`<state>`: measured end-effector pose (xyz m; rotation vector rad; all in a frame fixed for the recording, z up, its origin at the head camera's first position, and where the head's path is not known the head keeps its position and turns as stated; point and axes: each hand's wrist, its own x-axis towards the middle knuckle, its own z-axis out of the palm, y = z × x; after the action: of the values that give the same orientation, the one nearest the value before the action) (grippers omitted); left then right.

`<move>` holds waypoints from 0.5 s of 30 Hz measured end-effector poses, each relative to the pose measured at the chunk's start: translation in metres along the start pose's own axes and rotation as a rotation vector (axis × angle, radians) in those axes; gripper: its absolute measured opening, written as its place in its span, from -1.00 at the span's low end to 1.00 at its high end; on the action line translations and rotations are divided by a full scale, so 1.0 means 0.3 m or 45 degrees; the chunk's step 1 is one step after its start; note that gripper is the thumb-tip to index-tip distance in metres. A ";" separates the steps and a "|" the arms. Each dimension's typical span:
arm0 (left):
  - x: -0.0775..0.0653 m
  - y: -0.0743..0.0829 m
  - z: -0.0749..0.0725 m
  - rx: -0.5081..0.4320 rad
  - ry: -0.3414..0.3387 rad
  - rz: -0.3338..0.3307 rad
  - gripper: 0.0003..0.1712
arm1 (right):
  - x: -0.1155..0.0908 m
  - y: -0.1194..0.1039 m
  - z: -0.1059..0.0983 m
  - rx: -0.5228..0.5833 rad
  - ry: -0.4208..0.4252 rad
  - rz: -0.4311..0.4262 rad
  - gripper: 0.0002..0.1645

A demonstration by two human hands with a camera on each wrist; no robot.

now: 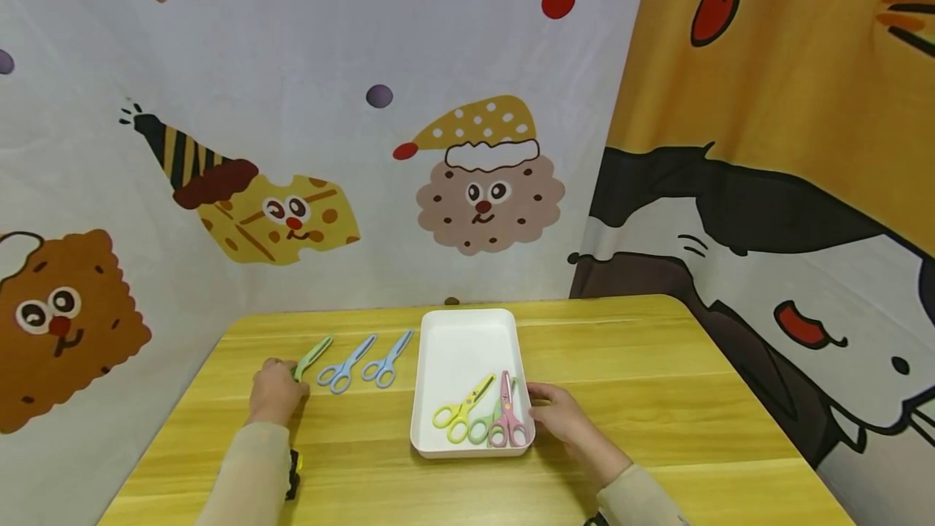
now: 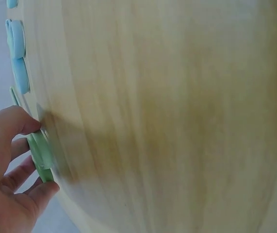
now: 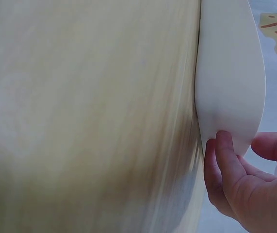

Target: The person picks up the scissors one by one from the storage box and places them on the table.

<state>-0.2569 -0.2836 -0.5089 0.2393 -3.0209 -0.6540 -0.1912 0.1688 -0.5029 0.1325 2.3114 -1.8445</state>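
Observation:
My left hand (image 1: 276, 390) pinches the handles of a pair of green scissors (image 1: 314, 354) at the table's left, with the closed blades pointing away. Up close in the left wrist view, thumb and fingers hold the sides of its green handle (image 2: 41, 150). Two pairs of blue scissors, one nearer (image 1: 345, 365) and one farther right (image 1: 387, 360), lie beside it. On the right, my right hand (image 1: 561, 412) touches the outer wall of a white tray (image 1: 467, 454) with its fingertips. Yellow scissors (image 1: 460, 411), pink scissors (image 1: 506, 412) and partly covered green scissors (image 1: 482, 425) lie in the tray's near end.
The tray stands mid-table on a wood-grain tabletop (image 1: 628, 364). Behind the table hangs a cloth (image 1: 307, 23) with cartoon figures, and another printed cloth (image 1: 657, 96) hangs at the right. A dark strap (image 1: 294, 473) is on the left wrist.

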 end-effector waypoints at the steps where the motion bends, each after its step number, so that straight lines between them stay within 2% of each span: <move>1: 0.001 -0.001 0.000 -0.004 -0.009 -0.005 -0.39 | 0.001 0.001 0.000 0.000 -0.002 0.001 -0.44; 10: 0.000 0.003 -0.012 -0.013 -0.058 0.019 -0.42 | 0.006 0.004 -0.002 -0.023 0.002 0.005 -0.45; 15: 0.001 -0.003 -0.010 -0.014 -0.083 0.035 -0.43 | 0.003 0.004 -0.004 -0.013 -0.033 -0.024 -0.45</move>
<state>-0.2567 -0.2857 -0.5064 0.1787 -3.0757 -0.6899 -0.1921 0.1703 -0.5040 0.0848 2.3118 -1.8323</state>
